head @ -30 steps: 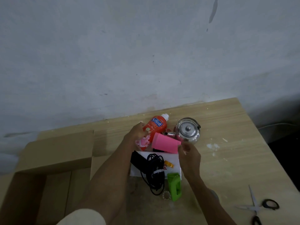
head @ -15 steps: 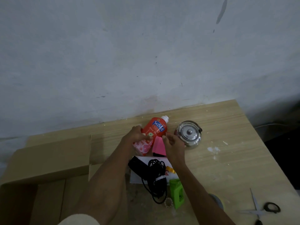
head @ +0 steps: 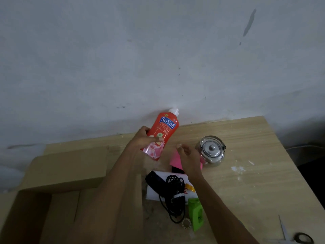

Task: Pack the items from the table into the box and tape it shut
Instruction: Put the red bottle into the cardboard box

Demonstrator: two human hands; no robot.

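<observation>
Bottle: your left hand (head: 143,140) is wrapped around the red bottle (head: 161,136); held above the table (head: 255,173); long axis toward 1 o'clock, white cap up.
Right hand (head: 189,156): on the pink item (head: 175,160); grip unclear.

Counter (head: 255,182): light wood-grain surface with pale smears and small white flecks (head: 238,169) on its right half. The far edge of the counter meets the wall.

Wall (head: 123,59): grey-white, unevenly painted. A dark elongated streak (head: 249,22) runs diagonally at the upper right, with a smaller mark just below it. Several small dark specks are scattered near the centre.

A dark area lies beyond the counter's right edge.
</observation>
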